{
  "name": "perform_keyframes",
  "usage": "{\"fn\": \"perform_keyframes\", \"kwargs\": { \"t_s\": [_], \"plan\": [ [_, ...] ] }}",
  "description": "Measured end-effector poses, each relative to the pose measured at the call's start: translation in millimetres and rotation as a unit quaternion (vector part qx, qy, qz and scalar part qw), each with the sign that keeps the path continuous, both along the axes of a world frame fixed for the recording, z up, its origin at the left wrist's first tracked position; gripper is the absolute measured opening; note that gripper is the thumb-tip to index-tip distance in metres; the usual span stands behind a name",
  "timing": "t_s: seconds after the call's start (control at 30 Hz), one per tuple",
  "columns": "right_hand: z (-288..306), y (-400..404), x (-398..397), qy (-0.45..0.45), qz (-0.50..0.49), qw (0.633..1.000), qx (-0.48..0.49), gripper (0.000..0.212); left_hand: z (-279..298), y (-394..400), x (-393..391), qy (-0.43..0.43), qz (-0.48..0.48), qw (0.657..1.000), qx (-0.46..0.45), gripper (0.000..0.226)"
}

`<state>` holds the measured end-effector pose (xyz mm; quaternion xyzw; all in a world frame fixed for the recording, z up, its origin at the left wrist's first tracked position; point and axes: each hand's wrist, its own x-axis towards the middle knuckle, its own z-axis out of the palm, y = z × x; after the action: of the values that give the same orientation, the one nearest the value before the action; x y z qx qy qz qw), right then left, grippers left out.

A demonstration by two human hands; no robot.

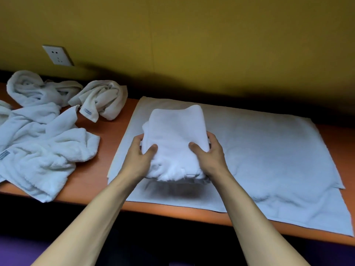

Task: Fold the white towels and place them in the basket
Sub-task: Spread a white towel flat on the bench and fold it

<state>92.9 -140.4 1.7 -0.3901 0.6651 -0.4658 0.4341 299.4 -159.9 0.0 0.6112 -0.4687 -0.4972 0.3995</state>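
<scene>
While a flat towel (269,150) covers the table (99,169), both hands, left (141,156) and right (209,156), grip a folded towel (174,135), thumbs on top.

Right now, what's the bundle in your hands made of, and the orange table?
Folded towel: soft white terry cloth, probably cotton; its edge looks fuzzy and loopy. Table: smooth orange top with a dull sheen, perhaps laminate or painted wood; I can't tell which.

Fluffy terry-cloth folded towel (175,135); smooth, matt orange table (107,131).
</scene>
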Motion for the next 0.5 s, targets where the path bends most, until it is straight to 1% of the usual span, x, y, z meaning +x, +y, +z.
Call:
{"fn": "perform_keyframes", "kwargs": {
  "t_s": [0.13, 0.2, 0.27, 0.33, 0.4, 0.5],
  "plan": [
    [11.5, 27.9, -58.5, -0.001, -0.023, 1.0, -0.02, 0.048, 16.8, 18.4, -56.0, 0.009, -0.06, 0.998, -0.021, 0.058],
    [17.3, 44.7, -92.0, -0.004, -0.04, 0.999, -0.029, 0.046, 22.8, 26.4, -89.3, -0.001, -0.095, 0.995, -0.038, 0.065],
    [21.1, 61.9, -127.4, -0.006, -0.06, 0.998, -0.035, 0.045, 28.9, 34.3, -125.8, -0.015, -0.133, 0.989, -0.057, 0.063],
    [22.5, 79.3, -163.7, -0.006, -0.083, 0.996, -0.037, 0.045, 31.8, 42.8, -162.9, -0.025, -0.168, 0.983, -0.072, 0.055],
    [22.7, 96.4, -200.1, 0.0, -0.102, 0.994, -0.038, 0.045, 32.3, 51.8, -199.6, -0.023, -0.204, 0.975, -0.079, 0.049],
    [23.5, 121.0, -253.4, 0.01, -0.133, 0.99, -0.044, 0.044, 30.3, 64.3, -254.6, -0.012, -0.248, 0.965, -0.085, 0.048]
  ]
}}
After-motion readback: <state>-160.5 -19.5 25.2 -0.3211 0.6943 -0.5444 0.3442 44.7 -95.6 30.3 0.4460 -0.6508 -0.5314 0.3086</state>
